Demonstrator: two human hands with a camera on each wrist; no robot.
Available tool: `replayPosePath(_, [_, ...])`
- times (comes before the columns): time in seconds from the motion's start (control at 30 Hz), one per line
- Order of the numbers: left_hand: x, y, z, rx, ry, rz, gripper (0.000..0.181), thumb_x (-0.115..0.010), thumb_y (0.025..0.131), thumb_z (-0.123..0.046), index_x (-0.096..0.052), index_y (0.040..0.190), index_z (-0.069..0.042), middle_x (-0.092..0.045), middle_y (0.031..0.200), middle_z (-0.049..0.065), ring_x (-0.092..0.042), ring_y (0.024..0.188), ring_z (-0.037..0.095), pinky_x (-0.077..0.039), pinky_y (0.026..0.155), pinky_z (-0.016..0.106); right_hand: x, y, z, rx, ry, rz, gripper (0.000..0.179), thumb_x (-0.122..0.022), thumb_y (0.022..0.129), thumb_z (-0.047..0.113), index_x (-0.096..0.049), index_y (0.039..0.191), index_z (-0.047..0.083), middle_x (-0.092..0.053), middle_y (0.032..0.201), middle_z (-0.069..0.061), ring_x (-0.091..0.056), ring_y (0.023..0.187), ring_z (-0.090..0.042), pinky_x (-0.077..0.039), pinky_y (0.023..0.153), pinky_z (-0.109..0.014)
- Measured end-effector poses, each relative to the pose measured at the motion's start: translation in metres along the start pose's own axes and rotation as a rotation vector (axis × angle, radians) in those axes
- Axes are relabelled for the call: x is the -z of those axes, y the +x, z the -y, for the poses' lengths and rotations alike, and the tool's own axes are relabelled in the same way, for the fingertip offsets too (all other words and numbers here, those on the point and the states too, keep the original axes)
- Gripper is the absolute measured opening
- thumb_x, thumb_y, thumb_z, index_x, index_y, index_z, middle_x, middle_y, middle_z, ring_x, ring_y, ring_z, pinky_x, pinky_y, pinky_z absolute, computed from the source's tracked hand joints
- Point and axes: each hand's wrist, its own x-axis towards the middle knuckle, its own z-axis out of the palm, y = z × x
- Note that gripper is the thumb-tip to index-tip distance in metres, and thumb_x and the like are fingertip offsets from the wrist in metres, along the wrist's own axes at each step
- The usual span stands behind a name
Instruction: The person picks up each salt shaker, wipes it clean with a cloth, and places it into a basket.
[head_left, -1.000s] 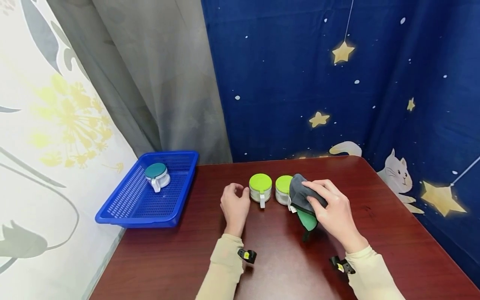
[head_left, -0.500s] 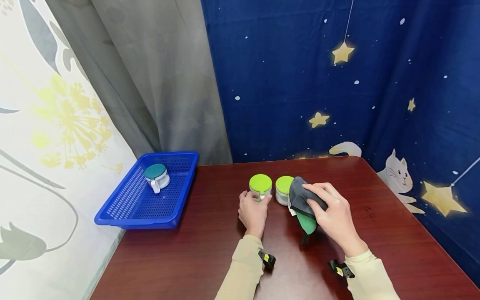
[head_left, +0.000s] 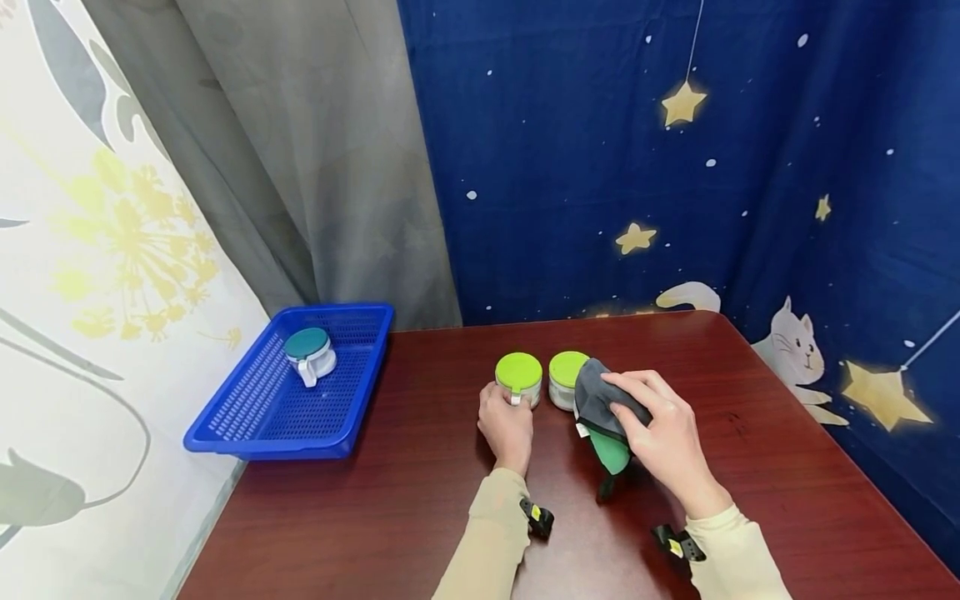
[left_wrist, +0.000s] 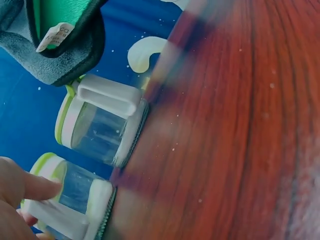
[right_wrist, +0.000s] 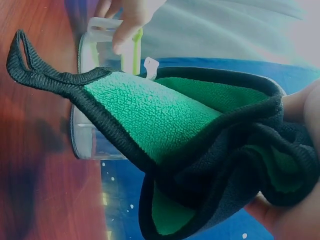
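Two clear jars with lime-green lids and white handles stand side by side on the table. My left hand point(head_left: 507, 429) grips the left jar point(head_left: 519, 371) at its handle. In the left wrist view, the thumb lies along that jar's glass point(left_wrist: 77, 187), with fingertips showing on the handle's other side. My right hand point(head_left: 667, 442) pinches a bunched cloth point(head_left: 600, 400), grey on one side and green on the other. The cloth overlaps the right jar point(head_left: 567, 368) in the head view. Its black-edged hanging loop point(right_wrist: 22, 62) dangles in the right wrist view.
To the left, a blue plastic basket point(head_left: 347, 421) holds a similar jar with a teal lid point(head_left: 307, 342). The brown wooden table point(head_left: 405, 492) ends at the back against grey and blue curtains point(head_left: 555, 150).
My left hand has moved right to the left jar and taken hold of its handle. My right hand keeps the cloth beside the right jar, barely shifting.
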Motion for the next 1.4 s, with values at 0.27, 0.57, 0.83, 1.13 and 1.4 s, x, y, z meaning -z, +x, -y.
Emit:
replayPosePath(0.27, [0.011,0.005,0.002,-0.017,-0.042,-0.017,0.040,-0.093,0.067,-0.016,-0.053,0.069,-0.012,-0.061,0.074,0.000,-0.061,0.074,0.031,-0.047,0.071,0.050,-0.001,-0.002,0.002,-0.001,0.003,0.010,0.050,-0.079,0.086,0.008,-0.069,0.128,0.032,-0.060,0.119,0.010,-0.060,0.105,-0.009,-0.044,0.091,-0.016])
replayPosePath(0.57, [0.039,0.003,-0.011,0.005,-0.129,0.024,0.038,-0.093,0.068,-0.019,-0.055,0.067,-0.015,-0.074,0.086,-0.004,-0.066,0.080,0.022,-0.049,0.074,0.043,-0.010,-0.001,0.007,0.024,-0.021,0.038,0.051,-0.079,0.086,0.009,-0.068,0.128,0.036,-0.059,0.119,0.014,-0.060,0.106,-0.006,-0.049,0.089,-0.026])
replayPosePath(0.83, [0.065,-0.003,-0.030,-0.074,-0.221,0.062,0.034,-0.093,0.068,-0.018,-0.059,0.069,-0.016,-0.075,0.098,-0.006,-0.064,0.077,0.010,-0.050,0.067,0.033,-0.024,0.002,0.025,0.105,-0.016,0.047,0.050,-0.079,0.086,0.009,-0.069,0.128,0.032,-0.059,0.119,0.012,-0.061,0.106,-0.007,-0.054,0.084,-0.035])
replayPosePath(1.13, [0.086,-0.012,-0.051,-0.247,-0.318,0.136,0.019,-0.087,0.074,-0.010,-0.072,0.084,-0.015,-0.067,0.073,-0.008,-0.059,0.061,0.007,-0.050,0.057,0.029,-0.030,0.003,0.053,0.226,-0.031,0.002,0.052,-0.076,0.086,0.007,-0.066,0.133,0.027,-0.060,0.120,0.004,-0.062,0.101,-0.012,-0.056,0.074,-0.036])
replayPosePath(1.4, [0.106,-0.008,-0.060,-0.250,-0.367,0.105,0.022,-0.085,0.077,-0.010,-0.076,0.098,-0.012,-0.068,0.075,-0.008,-0.064,0.066,0.008,-0.054,0.058,0.030,-0.037,-0.004,0.063,0.252,-0.014,-0.002,0.048,-0.073,0.088,0.006,-0.067,0.133,0.023,-0.059,0.118,0.002,-0.059,0.093,-0.012,-0.053,0.070,-0.033])
